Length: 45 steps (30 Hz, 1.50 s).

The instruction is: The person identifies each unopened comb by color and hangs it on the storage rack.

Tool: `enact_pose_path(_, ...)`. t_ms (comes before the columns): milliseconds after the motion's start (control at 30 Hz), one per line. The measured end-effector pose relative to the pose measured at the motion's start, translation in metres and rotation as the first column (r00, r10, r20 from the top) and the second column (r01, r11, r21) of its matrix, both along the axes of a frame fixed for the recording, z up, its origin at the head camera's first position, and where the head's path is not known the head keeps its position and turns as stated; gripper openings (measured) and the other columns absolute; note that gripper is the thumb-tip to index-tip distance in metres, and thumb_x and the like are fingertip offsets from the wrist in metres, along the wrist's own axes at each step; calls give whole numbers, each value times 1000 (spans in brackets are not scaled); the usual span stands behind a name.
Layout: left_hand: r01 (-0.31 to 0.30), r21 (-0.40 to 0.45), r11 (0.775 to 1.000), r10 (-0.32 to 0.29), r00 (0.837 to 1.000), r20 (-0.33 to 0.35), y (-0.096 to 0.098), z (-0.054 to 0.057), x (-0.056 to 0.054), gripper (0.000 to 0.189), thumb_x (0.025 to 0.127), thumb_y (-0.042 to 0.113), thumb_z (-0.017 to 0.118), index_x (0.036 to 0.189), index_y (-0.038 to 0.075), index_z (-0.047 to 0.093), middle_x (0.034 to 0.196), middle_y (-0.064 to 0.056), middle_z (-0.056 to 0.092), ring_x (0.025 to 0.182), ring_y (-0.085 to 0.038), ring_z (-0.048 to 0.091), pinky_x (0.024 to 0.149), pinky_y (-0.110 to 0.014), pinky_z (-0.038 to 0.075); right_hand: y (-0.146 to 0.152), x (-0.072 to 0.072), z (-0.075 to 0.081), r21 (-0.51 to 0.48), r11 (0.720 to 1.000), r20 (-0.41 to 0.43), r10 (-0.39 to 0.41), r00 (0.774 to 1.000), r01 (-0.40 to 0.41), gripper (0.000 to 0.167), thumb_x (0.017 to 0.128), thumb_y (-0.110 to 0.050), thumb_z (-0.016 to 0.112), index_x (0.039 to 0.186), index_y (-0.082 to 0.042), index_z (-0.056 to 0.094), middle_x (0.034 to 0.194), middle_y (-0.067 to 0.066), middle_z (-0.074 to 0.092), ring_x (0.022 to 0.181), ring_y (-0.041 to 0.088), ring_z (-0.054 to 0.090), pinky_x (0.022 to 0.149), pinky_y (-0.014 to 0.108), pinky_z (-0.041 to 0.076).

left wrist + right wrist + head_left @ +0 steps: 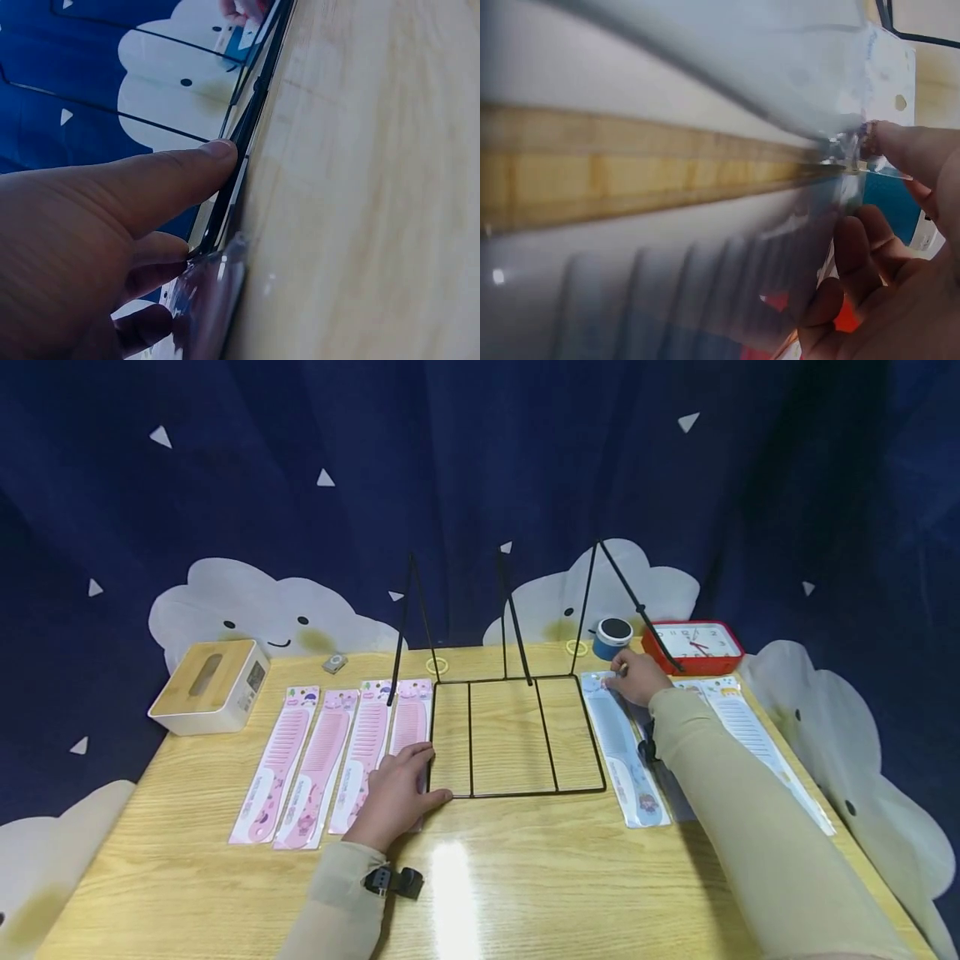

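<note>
My right hand (642, 678) pinches the top end of a packaged blue comb (727, 277), thumb and fingers on its clear wrapper; the forearm hides most of this pack in the head view. Flat beside it lies another packaged blue comb (626, 752), along the right side of a black wire rack (517, 794). My left hand (393, 793) rests at the rack's front left corner. Its thumb (214, 154) touches the black wire, with the fingers along the other side. Close by these fingers is a packaged pink comb (411, 718), partly covered by the hand.
More packaged pink combs (318, 760) lie in a row at left, behind them a tissue box (210, 685) with a wooden lid. Another packaged blue comb (750, 735) is at right. Behind stand a blue cylinder (611, 639) and a red clock (697, 642). Yellow rings (437, 666) lie behind the rack.
</note>
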<state>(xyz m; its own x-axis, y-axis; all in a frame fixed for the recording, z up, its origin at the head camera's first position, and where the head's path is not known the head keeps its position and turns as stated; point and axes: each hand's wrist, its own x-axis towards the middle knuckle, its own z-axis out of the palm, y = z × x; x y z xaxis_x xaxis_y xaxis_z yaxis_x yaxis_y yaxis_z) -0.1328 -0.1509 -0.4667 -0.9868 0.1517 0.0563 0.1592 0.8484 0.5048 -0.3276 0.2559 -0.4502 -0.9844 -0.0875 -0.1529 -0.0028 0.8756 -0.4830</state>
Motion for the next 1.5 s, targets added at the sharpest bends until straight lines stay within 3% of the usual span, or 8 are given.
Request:
enact_pose_path(467, 1, -6, 1000, -1, 1000, 17, 1, 3, 2, 74, 81, 40, 83, 140, 5, 57, 149, -8, 50, 118, -36, 51, 91, -60, 41, 9, 31, 21, -262, 963, -122, -95, 988, 60, 26, 97, -31, 66, 104, -6, 60, 102, 12, 62, 92, 25, 54, 79, 37, 42)
enact_pose_path(567, -3, -14, 1000, 4, 1000, 25, 0, 3, 2, 74, 81, 40, 83, 141, 5, 57, 149, -8, 50, 120, -36, 50, 92, -60, 41, 7, 44, 32, -396, 915, -136, -146, 980, 81, 26, 97, -30, 68, 105, -6, 60, 93, 6, 62, 84, 19, 54, 73, 31, 43)
enact_pose_path(733, -7, -23, 1000, 7, 1000, 28, 0, 4, 1, 74, 82, 40, 82, 142, 5, 56, 150, -8, 49, 121, -37, 50, 91, -60, 41, -3, 68, 52, -620, 781, -123, -191, 974, 75, 22, 98, -22, 66, 108, -5, 56, 90, -5, 67, 84, 12, 61, 72, 25, 54)
enact_pose_path(833, -1, -25, 1000, 2, 1000, 30, 1, 3, 2, 74, 82, 40, 82, 142, 5, 56, 150, -9, 49, 122, -38, 50, 91, -61, 41, -11, 85, 66, -657, 752, -150, -198, 969, 52, 28, 98, -23, 66, 117, -4, 56, 91, -7, 68, 85, 12, 62, 72, 26, 56)
enact_pose_path(967, 2, -27, 1000, -1, 999, 34, 2, 3, 2, 73, 83, 40, 82, 142, 5, 56, 150, -9, 49, 122, -38, 50, 91, -61, 41, -24, 108, 85, -692, 721, -205, -177, 963, -15, 37, 97, -21, 68, 128, -1, 60, 92, -8, 71, 82, 9, 63, 67, 26, 57)
enact_pose_path(1100, 1, -28, 1000, 0, 999, 42, 2, 4, 2, 73, 83, 40, 82, 142, 5, 56, 150, -9, 49, 122, -37, 50, 91, -60, 41, -42, 131, 105, -714, 687, -289, -117, 950, -133, 30, 96, -15, 69, 120, 3, 65, 92, -5, 74, 79, 7, 67, 63, 26, 58)
enact_pose_path(1300, 4, -45, 999, -2, 999, 42, 1, 4, 1, 73, 83, 40, 81, 142, 5, 56, 151, -8, 48, 120, -36, 51, 89, -59, 42, -72, 165, 131, -678, 648, -450, 6, 893, -346, 19, 95, -4, 68, 111, 5, 66, 89, 0, 74, 73, 13, 69, 62, 30, 59)
enact_pose_path(1500, 11, -33, 999, -10, 999, 37, 1, 3, 1, 73, 83, 39, 81, 142, 4, 56, 151, -8, 48, 117, -36, 51, 90, -58, 42, -97, 188, 151, -683, 551, -527, 85, 846, -480, 15, 90, 11, 66, 105, 7, 67, 89, 3, 75, 69, 14, 67, 62, 28, 58)
